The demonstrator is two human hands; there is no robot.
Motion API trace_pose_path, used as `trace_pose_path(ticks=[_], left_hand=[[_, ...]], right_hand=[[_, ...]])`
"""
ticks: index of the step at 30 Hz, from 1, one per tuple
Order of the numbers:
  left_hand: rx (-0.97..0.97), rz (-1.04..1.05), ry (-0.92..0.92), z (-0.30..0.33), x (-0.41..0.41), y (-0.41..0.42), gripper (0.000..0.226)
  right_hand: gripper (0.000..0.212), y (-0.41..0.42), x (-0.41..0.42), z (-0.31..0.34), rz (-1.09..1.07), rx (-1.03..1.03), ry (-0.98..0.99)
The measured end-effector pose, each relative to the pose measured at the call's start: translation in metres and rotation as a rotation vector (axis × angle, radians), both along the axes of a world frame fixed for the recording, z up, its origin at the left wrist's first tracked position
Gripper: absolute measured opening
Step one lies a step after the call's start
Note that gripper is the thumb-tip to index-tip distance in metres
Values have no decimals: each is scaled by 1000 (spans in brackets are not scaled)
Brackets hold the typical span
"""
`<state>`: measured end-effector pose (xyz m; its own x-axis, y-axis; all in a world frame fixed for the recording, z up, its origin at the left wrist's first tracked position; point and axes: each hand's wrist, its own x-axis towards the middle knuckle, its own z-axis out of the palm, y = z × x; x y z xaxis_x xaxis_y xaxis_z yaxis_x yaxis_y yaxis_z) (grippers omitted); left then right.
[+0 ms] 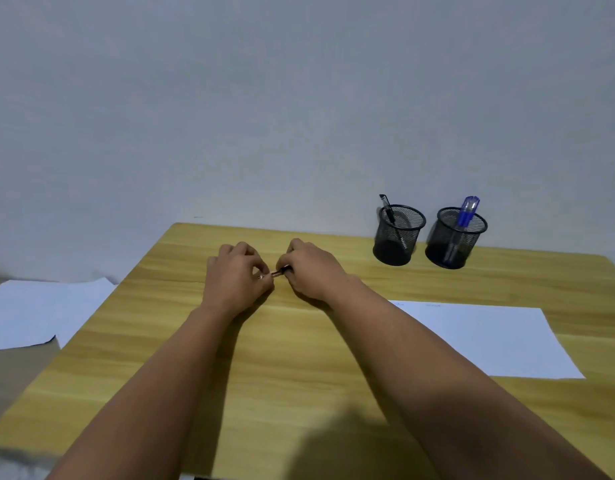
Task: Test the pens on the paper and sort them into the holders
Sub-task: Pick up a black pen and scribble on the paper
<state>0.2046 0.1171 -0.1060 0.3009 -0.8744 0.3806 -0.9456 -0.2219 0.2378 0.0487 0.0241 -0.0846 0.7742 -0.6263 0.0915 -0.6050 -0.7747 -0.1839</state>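
Observation:
Both hands meet over the middle of the wooden table [264, 358]. My left hand [238, 275] and my right hand [311, 270] each pinch one end of a dark pen [280, 271]; only a short piece shows between the fingers. A white sheet of paper [489, 337] lies flat to the right. At the back right stand two black mesh holders: the left holder [398, 237] has a black pen [387, 209] in it, the right holder [455, 240] has blue pens [467, 211].
A pale wall rises right behind the table's far edge. Off the table's left side, lower down, lies another white sheet [39, 313]. The table's front edge runs near the bottom of the view.

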Motion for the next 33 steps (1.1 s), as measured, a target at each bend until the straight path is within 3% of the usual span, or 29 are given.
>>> trace_pose_path(ticks=[4,7,9,12,15,24,27,33], left_hand=[[-126,-56,75,12,-13,0,30],[-261,-75,289,29,-27,4,41],[-292,-83,438,40,-40,7,44],[-237,-156,624,55,-68,12,46],[-100,-264,694,66,-104,16,43],[-46,-463,695,79,-186,25,38],[-71,-491,698,85,-208,28,41],[24,-527,847,86,-236,27,39]], right_hand=[[23,-2,-23,8,-38,-76,19],[24,-1,-51,21,-208,12,-154],[27,0,-71,35,-328,141,-366],[7,6,-98,59,-426,489,-767],[9,21,-125,78,-434,754,-976],[13,58,-190,88,-473,977,-1235],[28,60,-198,86,-537,997,-1295],[31,53,-201,73,-689,909,-1315]])
